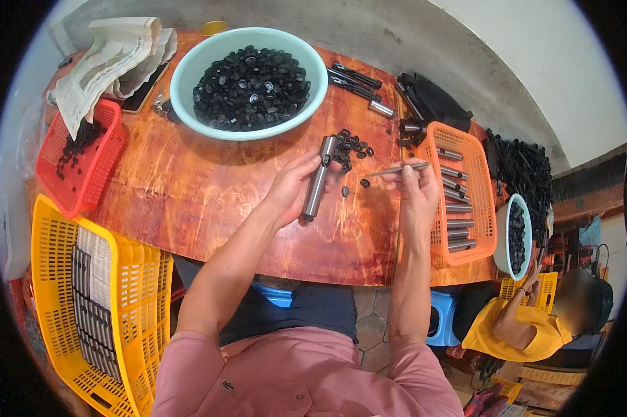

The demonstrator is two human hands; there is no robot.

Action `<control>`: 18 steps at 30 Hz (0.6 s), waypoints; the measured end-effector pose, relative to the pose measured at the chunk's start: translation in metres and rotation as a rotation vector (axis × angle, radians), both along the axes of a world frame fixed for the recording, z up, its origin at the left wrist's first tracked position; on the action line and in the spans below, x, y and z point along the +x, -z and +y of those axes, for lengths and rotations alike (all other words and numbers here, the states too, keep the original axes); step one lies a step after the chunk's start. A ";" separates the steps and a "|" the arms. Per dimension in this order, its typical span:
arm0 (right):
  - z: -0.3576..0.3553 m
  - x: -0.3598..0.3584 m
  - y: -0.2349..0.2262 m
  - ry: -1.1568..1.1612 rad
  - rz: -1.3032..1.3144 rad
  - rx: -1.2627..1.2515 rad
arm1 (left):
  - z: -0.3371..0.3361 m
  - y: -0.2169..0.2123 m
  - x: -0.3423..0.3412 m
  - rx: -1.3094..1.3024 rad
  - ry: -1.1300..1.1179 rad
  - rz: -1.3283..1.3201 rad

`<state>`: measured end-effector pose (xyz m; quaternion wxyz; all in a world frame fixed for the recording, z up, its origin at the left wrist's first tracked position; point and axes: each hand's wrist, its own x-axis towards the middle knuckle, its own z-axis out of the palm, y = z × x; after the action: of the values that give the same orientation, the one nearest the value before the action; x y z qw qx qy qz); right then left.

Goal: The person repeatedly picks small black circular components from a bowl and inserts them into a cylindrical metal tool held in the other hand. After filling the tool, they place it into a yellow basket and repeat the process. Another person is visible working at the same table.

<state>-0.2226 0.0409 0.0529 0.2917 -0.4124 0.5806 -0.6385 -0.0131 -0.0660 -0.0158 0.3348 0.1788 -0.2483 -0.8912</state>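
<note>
My left hand (pixel 296 185) is wrapped round a silver metal tube (pixel 315 193) with a dark lower end, held tilted above the table. A small black oval piece (pixel 325 160) sits on the tube's side near its upper end. My right hand (pixel 412 182) pinches a thin, pointed metal tool (pixel 397 169), its tip aimed left toward the tube but apart from it; whether it is tweezers or a single rod I cannot tell. Between the hands lie two loose black oval pieces (pixel 365 183). More of them form a small pile (pixel 352 144) just beyond the tube.
A pale green basin (pixel 181 111) of black pieces stands at the back. An orange basket (pixel 491 229) of silver tubes is right of my right hand. Red (pixel 115 149) and yellow baskets (pixel 136 306) are at left. Another person (pixel 518 333) in yellow sits at right.
</note>
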 end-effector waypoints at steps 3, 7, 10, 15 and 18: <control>-0.006 0.028 0.000 -0.043 -0.163 -0.090 | -0.001 0.002 0.000 0.024 0.052 -0.006; -0.011 0.054 0.004 -0.104 -0.143 -0.156 | 0.001 -0.009 0.001 0.036 0.095 0.080; -0.012 0.060 0.006 -0.106 -0.123 -0.181 | 0.001 -0.009 0.003 0.027 0.126 0.104; -0.013 0.061 0.008 -0.118 -0.130 -0.194 | 0.002 -0.010 0.003 0.022 0.129 0.100; -0.013 0.061 0.008 -0.117 -0.127 -0.185 | 0.002 -0.009 0.003 0.009 0.140 0.124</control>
<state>-0.1612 0.0277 0.0445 0.3253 -0.4295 0.4745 -0.6961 -0.0105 -0.0644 -0.0068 0.2854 0.1070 -0.2351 -0.9229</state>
